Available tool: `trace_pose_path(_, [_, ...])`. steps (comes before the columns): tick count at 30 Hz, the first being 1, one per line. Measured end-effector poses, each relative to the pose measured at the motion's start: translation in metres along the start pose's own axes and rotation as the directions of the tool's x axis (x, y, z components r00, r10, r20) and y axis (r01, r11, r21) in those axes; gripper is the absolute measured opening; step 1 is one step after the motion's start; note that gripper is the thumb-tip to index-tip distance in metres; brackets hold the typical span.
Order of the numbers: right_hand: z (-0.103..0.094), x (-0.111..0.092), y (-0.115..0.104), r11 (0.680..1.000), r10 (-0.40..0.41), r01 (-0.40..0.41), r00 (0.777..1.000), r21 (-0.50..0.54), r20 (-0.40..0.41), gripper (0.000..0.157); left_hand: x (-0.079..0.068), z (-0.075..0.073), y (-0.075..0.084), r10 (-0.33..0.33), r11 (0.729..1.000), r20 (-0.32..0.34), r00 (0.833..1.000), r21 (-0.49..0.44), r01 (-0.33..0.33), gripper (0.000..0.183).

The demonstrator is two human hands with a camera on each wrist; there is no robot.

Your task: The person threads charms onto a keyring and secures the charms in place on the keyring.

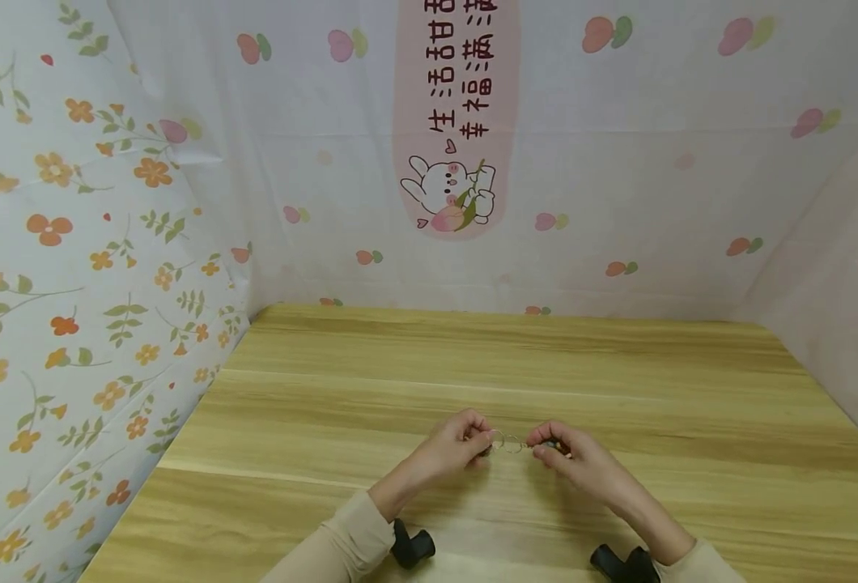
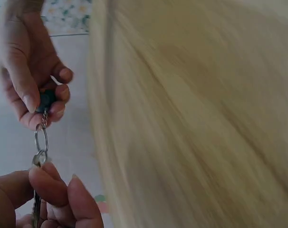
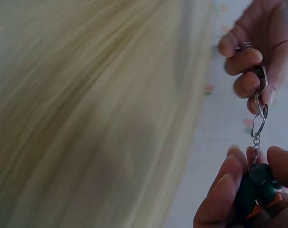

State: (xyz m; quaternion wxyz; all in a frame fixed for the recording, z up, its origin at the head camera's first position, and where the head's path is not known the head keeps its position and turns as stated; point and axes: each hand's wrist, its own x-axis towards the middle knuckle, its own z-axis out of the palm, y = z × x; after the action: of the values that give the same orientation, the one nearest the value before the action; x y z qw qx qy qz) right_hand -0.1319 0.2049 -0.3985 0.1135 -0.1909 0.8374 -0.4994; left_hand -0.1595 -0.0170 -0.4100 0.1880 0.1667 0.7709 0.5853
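Observation:
My left hand (image 1: 452, 447) pinches a metal key (image 2: 36, 202) between thumb and fingers, most of it hidden. Facing it, my right hand (image 1: 582, 463) holds a dark green charm with orange parts (image 3: 248, 192); its full shape is covered by the fingers. Out of the charm comes a short metal chain (image 3: 255, 151) linked to a split ring (image 3: 265, 122). This ring runs through the key's metal loop at my left fingertips. In the head view, chain and rings stretch across the gap between both hands, low over the table.
Both hands are over the front middle of a wood-grain table (image 1: 371, 356). Black wrist mounts (image 1: 412, 546) sit by both sleeves. A floral cloth (image 1: 50, 324) hangs on the left, and a printed white cloth (image 1: 312, 178) hangs behind the table's back edge.

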Motion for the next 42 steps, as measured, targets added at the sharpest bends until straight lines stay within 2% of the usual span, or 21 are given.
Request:
trace_pose_path(2, [0.001,0.004,0.006,0.986,-0.078,0.069,0.996,-0.149,-0.05,0.012,0.007,-0.001,-0.004,0.014,0.993,-0.028,0.999,0.114,-0.011,0.009])
trace_pose_path(5, [0.003,0.009,0.014,0.926,-0.185,0.147,0.98,-0.348,-0.078,0.01,0.014,0.0,-0.01,0.042,0.965,-0.062,0.997,0.26,-0.024,0.005])
trace_pose_path(8, [0.006,0.013,0.022,0.827,-0.299,0.223,0.952,-0.516,-0.066,0.02,0.019,0.001,-0.015,0.054,0.944,-0.074,0.996,0.329,-0.027,0.004])
trace_pose_path(10, [0.007,0.015,0.027,0.752,-0.38,0.28,0.924,-0.597,-0.046,0.027,0.021,0.002,-0.018,0.059,0.933,-0.081,0.995,0.359,-0.026,0.004])
trace_pose_path(13, [0.007,0.017,0.032,0.666,-0.434,0.32,0.901,-0.674,-0.001,0.034,0.024,0.003,-0.022,0.073,0.915,-0.09,0.993,0.402,-0.03,0.005])
trace_pose_path(16, [0.006,0.017,0.034,0.633,-0.409,0.324,0.911,-0.703,0.052,0.037,0.026,0.003,-0.024,0.091,0.901,-0.091,0.992,0.431,-0.043,0.006])
trace_pose_path(20, [0.005,0.016,0.034,0.605,-0.36,0.318,0.927,-0.73,0.106,0.037,0.028,0.004,-0.024,0.118,0.877,-0.092,0.989,0.476,-0.06,0.008])
trace_pose_path(23, [0.004,0.015,0.034,0.582,-0.365,0.326,0.923,-0.745,0.119,0.035,0.028,0.004,-0.024,0.129,0.861,-0.099,0.987,0.506,-0.062,0.009])
trace_pose_path(27, [0.003,0.013,0.036,0.573,-0.409,0.359,0.904,-0.737,0.123,0.033,0.027,0.001,-0.024,0.122,0.839,-0.12,0.985,0.544,-0.038,0.009])
trace_pose_path(31, [0.002,0.012,0.039,0.605,-0.432,0.393,0.893,-0.692,0.129,0.03,0.025,-0.001,-0.026,0.125,0.807,-0.15,0.981,0.591,-0.013,0.01])
trace_pose_path(38, [-0.006,0.01,0.036,0.745,-0.312,0.35,0.935,-0.569,0.166,0.027,0.023,-0.004,-0.026,0.168,0.757,-0.155,0.973,0.653,-0.027,0.014])
trace_pose_path(42, [-0.015,0.002,0.037,0.815,-0.259,0.295,0.955,-0.498,0.142,0.03,0.018,-0.011,-0.027,0.172,0.728,-0.146,0.974,0.685,-0.026,0.015])
